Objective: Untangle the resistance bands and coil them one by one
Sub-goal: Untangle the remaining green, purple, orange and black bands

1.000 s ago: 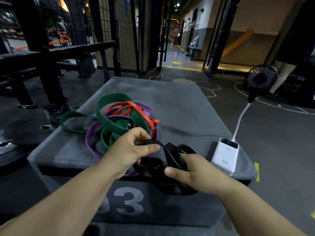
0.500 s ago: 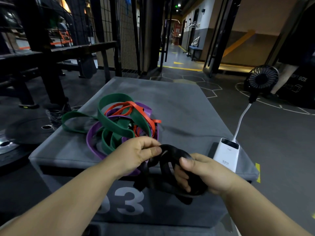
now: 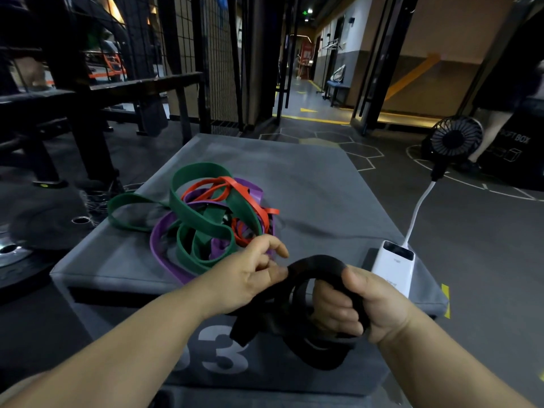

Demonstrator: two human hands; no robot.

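A black resistance band (image 3: pixel 316 265) is held in loops over the near edge of a grey padded box (image 3: pixel 318 195). My right hand (image 3: pixel 357 307) grips the looped coil in its curled fingers. My left hand (image 3: pixel 250 275) pinches the band's upper strand just left of the coil. A loose part of the band hangs below my hands in front of the box. Behind my left hand lies a tangle of a green band (image 3: pixel 206 222), a purple band (image 3: pixel 160 245) and a red band (image 3: pixel 235 187).
A white power bank (image 3: pixel 391 266) lies at the box's right edge, cabled to a small black fan (image 3: pixel 454 139). Weight plates (image 3: pixel 17 254) lie on the floor at left, with a black rack (image 3: pixel 88 92) behind. A person's legs (image 3: pixel 494 128) stand far right.
The black band has been drawn nearer to me and lower, off the tangle. My right hand has closed round more loops, and my left hand now pinches the top strand.
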